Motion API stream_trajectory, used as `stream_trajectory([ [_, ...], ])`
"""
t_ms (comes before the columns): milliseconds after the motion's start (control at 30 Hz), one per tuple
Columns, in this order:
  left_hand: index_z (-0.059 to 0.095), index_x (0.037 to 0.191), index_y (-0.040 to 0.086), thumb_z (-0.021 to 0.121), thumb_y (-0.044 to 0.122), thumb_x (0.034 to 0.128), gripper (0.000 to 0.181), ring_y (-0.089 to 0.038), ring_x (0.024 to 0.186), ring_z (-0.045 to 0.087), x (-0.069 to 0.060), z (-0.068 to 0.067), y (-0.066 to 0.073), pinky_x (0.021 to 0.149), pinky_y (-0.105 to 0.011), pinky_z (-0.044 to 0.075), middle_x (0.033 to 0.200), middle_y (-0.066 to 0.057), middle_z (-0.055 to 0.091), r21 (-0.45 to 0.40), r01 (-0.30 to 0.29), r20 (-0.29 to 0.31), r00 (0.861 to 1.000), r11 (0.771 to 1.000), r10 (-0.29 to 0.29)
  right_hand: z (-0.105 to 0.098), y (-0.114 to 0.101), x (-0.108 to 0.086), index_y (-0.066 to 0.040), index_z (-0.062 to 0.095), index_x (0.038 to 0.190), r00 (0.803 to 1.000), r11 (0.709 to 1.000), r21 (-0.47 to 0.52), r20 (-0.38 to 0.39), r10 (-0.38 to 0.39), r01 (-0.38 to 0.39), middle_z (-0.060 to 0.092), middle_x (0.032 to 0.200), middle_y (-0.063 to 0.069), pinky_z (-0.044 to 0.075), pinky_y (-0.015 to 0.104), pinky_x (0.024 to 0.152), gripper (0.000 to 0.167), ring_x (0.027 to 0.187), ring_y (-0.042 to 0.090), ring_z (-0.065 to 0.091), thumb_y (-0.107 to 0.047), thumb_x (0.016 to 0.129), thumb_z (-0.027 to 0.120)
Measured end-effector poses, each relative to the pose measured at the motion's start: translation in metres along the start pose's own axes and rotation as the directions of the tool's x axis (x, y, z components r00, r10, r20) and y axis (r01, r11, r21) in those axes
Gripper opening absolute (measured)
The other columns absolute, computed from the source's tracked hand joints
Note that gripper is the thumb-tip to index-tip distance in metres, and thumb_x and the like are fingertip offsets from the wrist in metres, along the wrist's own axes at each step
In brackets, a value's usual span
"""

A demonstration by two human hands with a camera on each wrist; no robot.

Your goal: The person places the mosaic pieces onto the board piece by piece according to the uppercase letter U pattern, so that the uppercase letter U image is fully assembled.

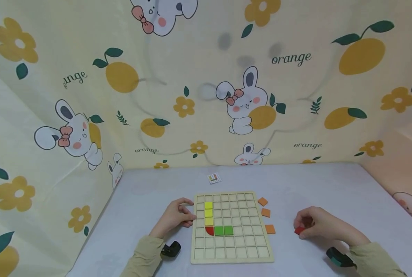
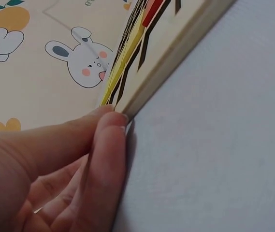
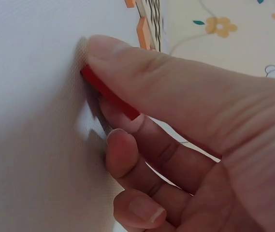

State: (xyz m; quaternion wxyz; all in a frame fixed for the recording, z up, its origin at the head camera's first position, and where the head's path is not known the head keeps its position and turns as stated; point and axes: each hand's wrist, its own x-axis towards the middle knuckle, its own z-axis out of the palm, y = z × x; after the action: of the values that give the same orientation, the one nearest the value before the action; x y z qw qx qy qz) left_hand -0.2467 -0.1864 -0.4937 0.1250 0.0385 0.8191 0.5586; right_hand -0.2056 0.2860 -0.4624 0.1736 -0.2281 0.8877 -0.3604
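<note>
A pale wooden grid board (image 1: 240, 242) lies on the table in the head view. In its cells sit several yellow square tiles (image 1: 208, 213) in a column, a red quarter-round tile (image 1: 210, 231) below them, and two green square tiles (image 1: 223, 231) in a row beside it. My left hand (image 1: 176, 213) holds the board's left edge; in the left wrist view its fingertips meet at the board's side (image 2: 149, 79). To the right of the board, my right hand (image 1: 321, 227) pinches a red tile (image 3: 109, 94) between thumb and finger, low over the tabletop.
Three orange square tiles (image 1: 266, 212) lie along the board's right side. A small card (image 1: 214, 178) printed with a coloured grid pattern rests behind the board. A patterned cloth (image 1: 192, 77) with rabbits and oranges rises at the table's back and sides.
</note>
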Motion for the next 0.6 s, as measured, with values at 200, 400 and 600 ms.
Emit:
stream_trajectory([
  [200, 0.055, 0.12, 0.002, 0.08, 0.007, 0.0774, 0.049, -0.016, 0.058, 0.064, -0.0004, 0.0006, 0.0012, 0.056, -0.032, 0.059, 0.079, -0.01, 0.064, 0.008, -0.001, 0.0, 1.0, 1.0, 0.001, -0.0016, 0.0001, 0.0011, -0.011, 0.068, 0.09, 1.0, 0.999, 0.038, 0.023, -0.021, 0.021, 0.062, 0.078, -0.003, 0.048, 0.023, 0.059, 0.018, 0.069, 0.009, 0.054, -0.02, 0.079, 0.079],
  [400, 0.055, 0.12, 0.002, 0.08, 0.006, 0.0769, 0.05, -0.016, 0.058, 0.064, -0.0015, -0.0001, 0.0013, 0.055, -0.031, 0.058, 0.078, -0.01, 0.063, 0.011, 0.0, -0.008, 1.0, 1.0, 0.0, -0.0035, 0.0031, 0.0035, -0.01, 0.071, 0.099, 1.0, 0.997, 0.08, 0.022, -0.001, 0.0, 0.067, 0.09, -0.001, 0.05, 0.023, 0.064, 0.017, 0.076, 0.01, 0.054, -0.019, 0.085, 0.073],
  [600, 0.055, 0.12, 0.002, 0.08, 0.007, 0.0768, 0.05, -0.016, 0.058, 0.064, -0.0006, 0.0003, 0.0018, 0.055, -0.031, 0.058, 0.079, -0.01, 0.064, 0.012, -0.002, -0.005, 1.0, 1.0, 0.002, -0.0044, 0.002, 0.0095, -0.004, 0.07, 0.099, 1.0, 0.99, 0.142, -0.024, -0.02, 0.023, 0.068, 0.093, 0.004, 0.049, 0.022, 0.067, 0.015, 0.079, 0.01, 0.055, -0.013, 0.087, 0.07],
])
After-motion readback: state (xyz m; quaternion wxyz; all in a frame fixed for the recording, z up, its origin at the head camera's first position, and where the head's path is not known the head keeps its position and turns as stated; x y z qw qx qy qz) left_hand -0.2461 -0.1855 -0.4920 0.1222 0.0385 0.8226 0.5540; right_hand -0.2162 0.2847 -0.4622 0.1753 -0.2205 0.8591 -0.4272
